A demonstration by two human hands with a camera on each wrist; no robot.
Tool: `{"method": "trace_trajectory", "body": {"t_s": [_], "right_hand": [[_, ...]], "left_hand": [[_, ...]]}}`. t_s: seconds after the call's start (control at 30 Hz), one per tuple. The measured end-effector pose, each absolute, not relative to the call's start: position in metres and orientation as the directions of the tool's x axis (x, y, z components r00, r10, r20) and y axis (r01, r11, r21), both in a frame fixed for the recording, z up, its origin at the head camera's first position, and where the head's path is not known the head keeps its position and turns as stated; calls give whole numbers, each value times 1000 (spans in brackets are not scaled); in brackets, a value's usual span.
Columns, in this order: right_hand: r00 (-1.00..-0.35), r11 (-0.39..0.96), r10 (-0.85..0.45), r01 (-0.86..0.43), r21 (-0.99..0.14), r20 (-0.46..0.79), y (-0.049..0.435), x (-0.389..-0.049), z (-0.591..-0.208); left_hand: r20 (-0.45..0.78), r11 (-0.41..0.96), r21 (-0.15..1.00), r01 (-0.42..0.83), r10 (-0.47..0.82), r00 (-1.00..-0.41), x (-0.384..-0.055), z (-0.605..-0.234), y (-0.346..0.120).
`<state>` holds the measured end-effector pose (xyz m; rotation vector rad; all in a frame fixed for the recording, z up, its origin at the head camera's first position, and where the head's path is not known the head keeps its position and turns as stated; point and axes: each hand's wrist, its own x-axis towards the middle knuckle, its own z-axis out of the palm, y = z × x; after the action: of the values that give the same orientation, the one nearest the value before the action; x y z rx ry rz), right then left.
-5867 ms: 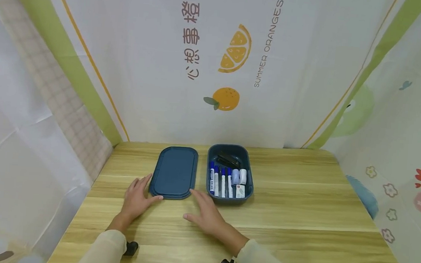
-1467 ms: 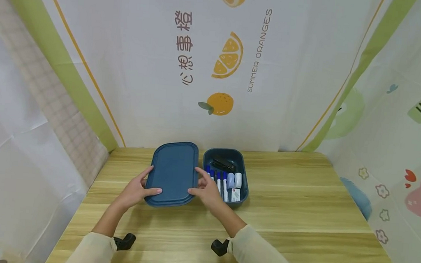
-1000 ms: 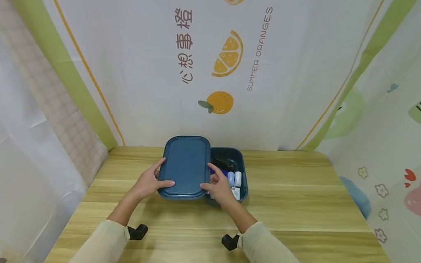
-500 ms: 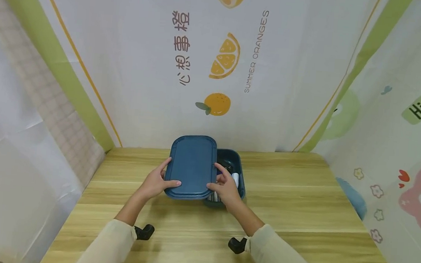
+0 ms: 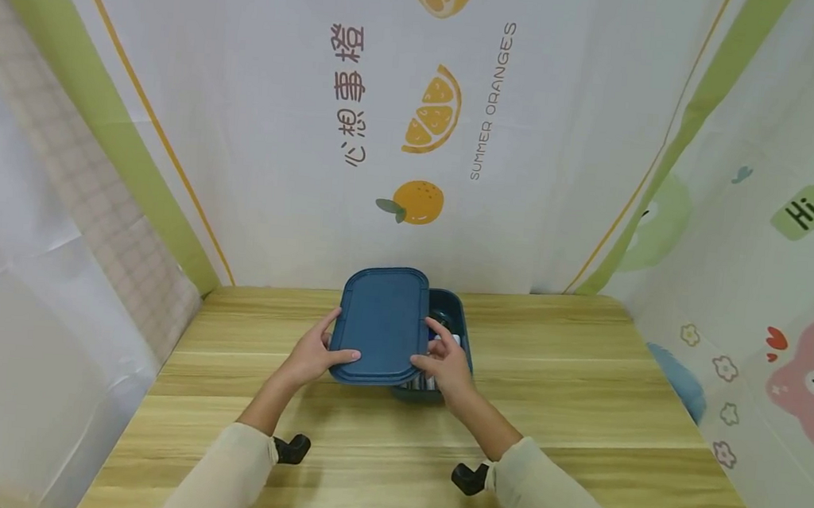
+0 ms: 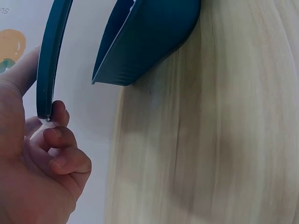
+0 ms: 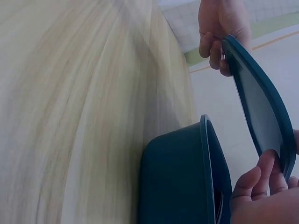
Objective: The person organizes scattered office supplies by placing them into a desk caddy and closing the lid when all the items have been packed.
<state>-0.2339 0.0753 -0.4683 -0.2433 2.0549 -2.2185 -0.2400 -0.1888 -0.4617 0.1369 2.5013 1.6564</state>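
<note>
A dark blue lid (image 5: 383, 328) is held level above a matching box (image 5: 469, 347), with a gap between them in both wrist views. My left hand (image 5: 310, 356) grips the lid's left edge, thumb on top and fingertips beneath. On the opposite edge, my right hand (image 5: 446, 369) pinches the lid the same way. The lid covers the left part of the box from above. Parts of white markers (image 5: 426, 381) and a white item show in the uncovered strip; the rest of the contents is hidden. In the right wrist view the box (image 7: 175, 177) stands on the table.
The wood-grain table (image 5: 582, 395) reaches a printed white curtain (image 5: 275, 196) close behind the box. More curtain hangs at both sides. A black wrist mount (image 5: 291, 449) sits at each sleeve cuff.
Both hands took the lid from the table left of the box, raised it and carried it right. It now overlaps much of the box, hiding more of the contents.
</note>
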Motion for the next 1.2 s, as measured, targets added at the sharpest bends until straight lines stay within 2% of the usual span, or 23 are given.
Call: {"method": "trace_trajectory", "body": {"t_s": [0.1, 0.37, 0.63, 0.83, 1.07, 1.2], "right_hand": [[-982, -123, -179, -41, -992, 62, 79, -240, -483], [-981, -218, -193, 8, -976, 36, 92, -240, -489], [-952, -351, -291, 16, -936, 93, 105, -237, -483], [-919, -431, -374, 54, -901, 124, 112, -236, -480], [-903, -487, -397, 53, -872, 167, 117, -236, -479], [-901, -495, -401, 59, -867, 168, 120, -236, -479]], "left_hand": [[-69, 392, 920, -8, 141, -988, -244, -469, -186], [-74, 403, 915, -10, 142, -987, -249, -475, -174], [-84, 422, 906, -14, 148, -985, -252, -476, -165], [-101, 373, 928, -19, 202, -974, -251, -468, -160], [-115, 362, 932, -14, 257, -960, -238, -443, -151], [-103, 354, 935, -8, 250, -963, -240, -449, -148]]}}
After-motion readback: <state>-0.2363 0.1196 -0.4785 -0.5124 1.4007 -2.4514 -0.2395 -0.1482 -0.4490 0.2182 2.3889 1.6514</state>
